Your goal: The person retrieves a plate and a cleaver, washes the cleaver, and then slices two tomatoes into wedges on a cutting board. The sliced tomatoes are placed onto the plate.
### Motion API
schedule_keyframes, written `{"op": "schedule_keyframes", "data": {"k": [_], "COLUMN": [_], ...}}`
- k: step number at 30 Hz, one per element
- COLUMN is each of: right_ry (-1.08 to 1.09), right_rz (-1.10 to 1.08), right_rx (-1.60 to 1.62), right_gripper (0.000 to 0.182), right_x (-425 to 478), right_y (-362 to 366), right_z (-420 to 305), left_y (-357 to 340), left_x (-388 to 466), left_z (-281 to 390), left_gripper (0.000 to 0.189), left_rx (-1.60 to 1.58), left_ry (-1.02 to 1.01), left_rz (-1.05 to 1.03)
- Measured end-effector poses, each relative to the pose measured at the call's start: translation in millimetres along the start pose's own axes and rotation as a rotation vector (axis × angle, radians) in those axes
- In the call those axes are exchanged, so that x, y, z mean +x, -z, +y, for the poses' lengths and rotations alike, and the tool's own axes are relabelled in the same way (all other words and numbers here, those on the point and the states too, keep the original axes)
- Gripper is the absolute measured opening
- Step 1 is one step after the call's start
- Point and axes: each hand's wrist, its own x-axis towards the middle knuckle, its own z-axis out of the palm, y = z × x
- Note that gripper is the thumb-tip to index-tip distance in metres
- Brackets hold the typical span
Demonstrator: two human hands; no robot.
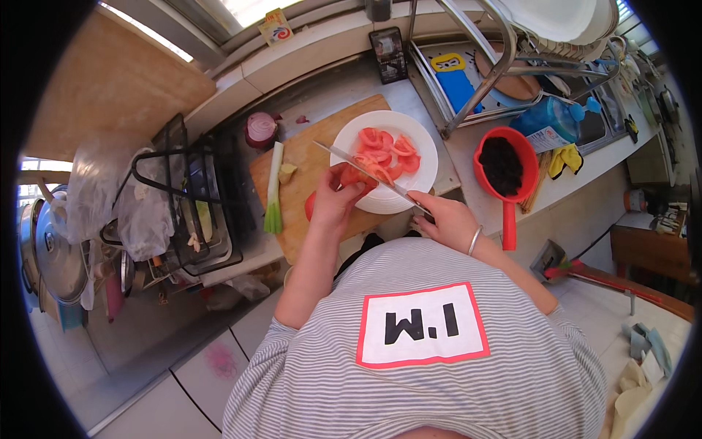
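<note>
My left hand (pixel 335 198) grips a piece of tomato (pixel 356 178) over the near left rim of a white plate (pixel 375 206). Tomato wedges (pixel 384 145) lie on that plate. In my right hand (pixel 449 220) is a kitchen knife (pixel 392 186), its blade slanting up to the left across the plate and against the held tomato. Under the plate's left part is a wooden cutting board (pixel 307 170). Another red tomato piece (pixel 310 206) rests on the board beside my left wrist, partly hidden. A leek piece (pixel 273 192) and a chunk of ginger (pixel 286 173) lie further left.
A cut red onion (pixel 262 129) sits beyond the board's left corner. Right of the plate stands a red ladle-shaped strainer (pixel 505 200) with dark contents, near a blue plastic bottle (pixel 554 122). A metal dish rack (pixel 493 71), a phone (pixel 388 55) and a black wire rack (pixel 189 192) surround the counter.
</note>
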Motion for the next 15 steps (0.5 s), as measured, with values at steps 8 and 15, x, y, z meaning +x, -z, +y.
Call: {"op": "schedule_keyframes", "data": {"k": [8, 15], "right_ry": [-0.059, -0.074], "right_rz": [0.040, 0.059], "right_rx": [0.117, 0.250], "right_gripper": [0.041, 0.041], "right_x": [23, 22], "right_y": [0, 3], "right_z": [-13, -8], "left_y": [-11, -9], "left_x": [-6, -8], "left_z": [-6, -3], "left_gripper": [0.062, 0.059], "left_rx": [0.363, 0.182], "left_ry": [-0.152, -0.113], "left_rz": [-0.036, -0.084]}}
